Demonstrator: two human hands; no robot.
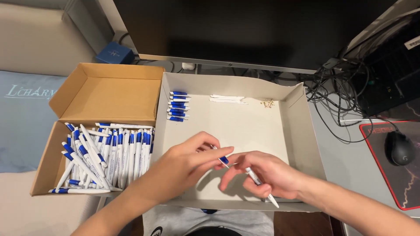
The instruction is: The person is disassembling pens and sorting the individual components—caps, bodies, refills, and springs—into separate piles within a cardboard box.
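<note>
A white ballpoint pen with a blue grip (pixel 249 175) sits between two hands over the front of a shallow grey cardboard tray (pixel 302 131). The right hand (pixel 267 175) is curled around the pen's white barrel, whose tip pokes out below the hand toward the tray's front edge. The left hand (pixel 192 159) pinches the blue end of the pen with thumb and fingertips. This looks like the joining or twisting step on a single pen; the next move seems to call for a steady hold on the barrel while the pinched end is turned or pushed.

Further back in the tray lie a short column of blue pen parts (pixel 177 106), a few thin white refill tubes (pixel 227 99) and a small scatter of tiny springs (pixel 267 103). To the left, an open brown cardboard box (pixel 105 91) holds many finished white-and-blue pens (pixel 109 155). A dark monitor (pixel 245 30) stands behind, and a black computer mouse (pixel 399 147) rests on a red-edged mat (pixel 409 183) at the right of the tabletop (pixel 350 161).
</note>
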